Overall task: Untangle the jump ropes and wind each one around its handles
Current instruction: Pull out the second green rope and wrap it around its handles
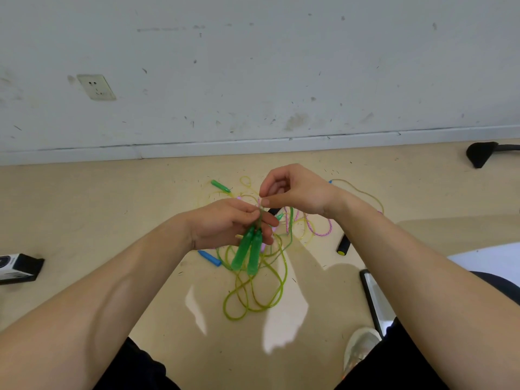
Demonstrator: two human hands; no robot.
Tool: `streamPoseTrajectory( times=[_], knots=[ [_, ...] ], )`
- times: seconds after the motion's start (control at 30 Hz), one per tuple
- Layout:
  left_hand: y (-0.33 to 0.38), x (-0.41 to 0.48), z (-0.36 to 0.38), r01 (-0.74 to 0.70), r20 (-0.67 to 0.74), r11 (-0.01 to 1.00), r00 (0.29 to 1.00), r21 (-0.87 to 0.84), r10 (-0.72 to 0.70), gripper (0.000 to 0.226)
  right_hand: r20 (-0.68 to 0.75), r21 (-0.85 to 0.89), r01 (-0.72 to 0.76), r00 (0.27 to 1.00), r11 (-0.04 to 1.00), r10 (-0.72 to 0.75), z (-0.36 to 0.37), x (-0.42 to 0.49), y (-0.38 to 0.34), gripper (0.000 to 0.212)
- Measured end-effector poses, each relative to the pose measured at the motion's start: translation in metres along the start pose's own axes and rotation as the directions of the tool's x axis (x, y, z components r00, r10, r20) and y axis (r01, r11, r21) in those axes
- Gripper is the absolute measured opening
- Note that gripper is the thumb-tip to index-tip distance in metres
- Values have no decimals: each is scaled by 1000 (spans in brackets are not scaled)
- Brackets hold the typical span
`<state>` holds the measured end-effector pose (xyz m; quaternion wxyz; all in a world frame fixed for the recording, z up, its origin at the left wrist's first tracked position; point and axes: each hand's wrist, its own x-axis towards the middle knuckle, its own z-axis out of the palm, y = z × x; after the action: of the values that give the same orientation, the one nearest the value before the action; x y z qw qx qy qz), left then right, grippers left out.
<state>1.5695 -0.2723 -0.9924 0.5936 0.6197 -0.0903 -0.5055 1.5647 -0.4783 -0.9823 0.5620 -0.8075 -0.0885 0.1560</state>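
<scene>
Left hand [225,223] grips 2 green handles [249,253] (right hand [295,190] pinches rope [284,280])

Green rope: two translucent green handles [247,253] lie side by side, pointing down, held at their upper ends by the left grip [225,223]. Their yellow-green cord [254,302] falls in loose loops below them, and the right grip [292,192] pinches one strand just above the handles. Behind, a tangle on the floor includes a pink braided rope [323,233], a blue handle [209,258], a further green handle [221,186] and a black handle [343,244].
</scene>
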Motion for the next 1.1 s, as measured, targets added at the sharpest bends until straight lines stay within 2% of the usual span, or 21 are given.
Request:
streamPoseTrajectory(
  times=[0.17,0.3,0.4,0.47,0.57,0.7,0.9,1.0,1.1],
  knots=[
    [0,0,8,-39,26,995,999,-91,41,31,-10,125,9,1000,992,-8,-3,0,4,19],
    [1,0,12,-99,-36,991,995,-91,96,26,-45,43,-34,998,998,36,-5,2,9,12],
    [5,-3,8,-159,-37,979,987,-127,156,25,-127,-58,-95,988,994,88,-5,1,12,27],
    [11,-6,5,-211,-109,964,975,-160,196,26,-152,-51,-133,981,990,124,-5,0,15,33],
    [14,-6,-1,-290,-284,940,930,-177,234,29,-115,52,-156,980,986,161,-4,-1,20,26],
    [10,-2,-5,-374,-395,904,877,-207,272,25,-91,57,-223,970,973,227,12,1,19,15],
    [1,5,-5,-354,-589,930,733,99,341,24,-121,48,-180,975,982,185,38,2,3,15],
    [0,7,-3,-389,-617,910,684,145,390,23,-136,170,-179,970,969,203,45,-1,-5,14],
    [-1,8,-1,-415,-656,895,631,166,414,21,-85,363,-217,961,906,264,53,-5,-9,14]
  ],
)
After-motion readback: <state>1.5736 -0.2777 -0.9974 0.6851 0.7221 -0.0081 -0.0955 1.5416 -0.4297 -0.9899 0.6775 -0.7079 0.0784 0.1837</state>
